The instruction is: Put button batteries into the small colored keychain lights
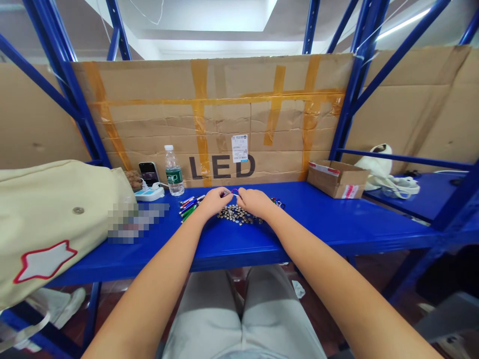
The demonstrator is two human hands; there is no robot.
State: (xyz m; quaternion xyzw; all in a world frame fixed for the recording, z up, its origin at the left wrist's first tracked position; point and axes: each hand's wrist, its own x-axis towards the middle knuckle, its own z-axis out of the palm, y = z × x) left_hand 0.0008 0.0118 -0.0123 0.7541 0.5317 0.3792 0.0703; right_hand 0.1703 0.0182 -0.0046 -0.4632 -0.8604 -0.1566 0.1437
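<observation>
My left hand (pixel 215 203) and my right hand (pixel 256 202) meet over the middle of the blue tabletop, both with fingers closed in a pinch. Between the fingertips shows a thin whitish piece (pixel 235 195) with a small purple loop beside it; it is too small to name. Just below the hands lies a loose pile of small round metal pieces (pixel 239 214), silver and brassy. Left of my left hand is a bundle of pens (pixel 189 206) in blue, green and red, partly hidden by that hand. Small dark coloured bits (pixel 278 202) show past my right hand.
A water bottle (pixel 174 171), a phone (pixel 148 173) and a white power strip (pixel 149 193) stand back left. A cream bag (pixel 63 204) covers the table's left end. A small cardboard box (pixel 337 179) sits at right. A taped cardboard wall (pixel 164 124) closes the back.
</observation>
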